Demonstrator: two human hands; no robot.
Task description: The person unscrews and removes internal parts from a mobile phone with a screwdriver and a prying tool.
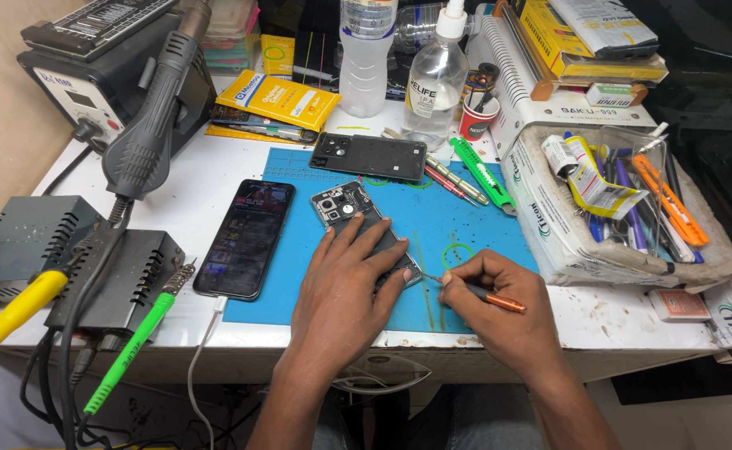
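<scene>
An opened phone (342, 204) with its back off lies on a blue work mat (466, 225). My left hand (345, 283) lies flat on the phone's lower half and pins it down. My right hand (499, 308) grips a small screwdriver (491, 297) with an orange-brown handle. Its thin tip touches the phone's lower right corner. The removed black back cover (370, 156) rests at the mat's far edge.
A second black phone (245, 237), screen lit and cabled, lies left of the mat. A hot-air gun (153, 108) and station stand at the back left, a green soldering iron (137, 346) at the front left. Bottles (432, 79), screwdrivers (457, 179) and a tool-filled box (549, 242) sit right.
</scene>
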